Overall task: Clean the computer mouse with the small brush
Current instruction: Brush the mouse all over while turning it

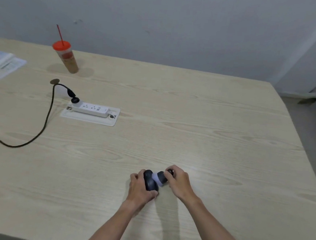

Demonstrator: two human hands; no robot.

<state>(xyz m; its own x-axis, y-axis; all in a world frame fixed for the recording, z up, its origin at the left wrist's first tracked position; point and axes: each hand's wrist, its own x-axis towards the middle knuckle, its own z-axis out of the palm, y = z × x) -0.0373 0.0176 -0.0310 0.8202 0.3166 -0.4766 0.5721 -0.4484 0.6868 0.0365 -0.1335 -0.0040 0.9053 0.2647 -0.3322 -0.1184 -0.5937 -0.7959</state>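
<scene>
**Two bare hands brush a dark computer mouse on a pale wooden table**

No brand name or writing can be read anywhere; the marks on the power strip and the label on the cup are too small and blurred to make out.

A clear plastic cup [67, 60] with an orange-red lid and a red straw stands at the far left of the table [209, 127], leaning in the wide-angle view. It holds a light brown drink that fills most of it.

The computer mouse [149, 181], dark grey and oval, sits near the front edge of the table, right of centre. Its long axis runs away from the person and slightly left. The left hand [138, 190] is clamped around it, thumb on the near end and fingers over the far left side.

The right hand [179, 182] is closed around the small brush [161, 178], which has a dark body and pale bristles. The bristle end points left and touches the right side of the mouse.

Farther back on the left, a white power strip [91, 109] lies on a white tray [89, 118], with a black plug [73, 98] in its left end. Its black cable [45, 126] loops off the left edge. White papers [2, 64] lie at the far left.
</scene>
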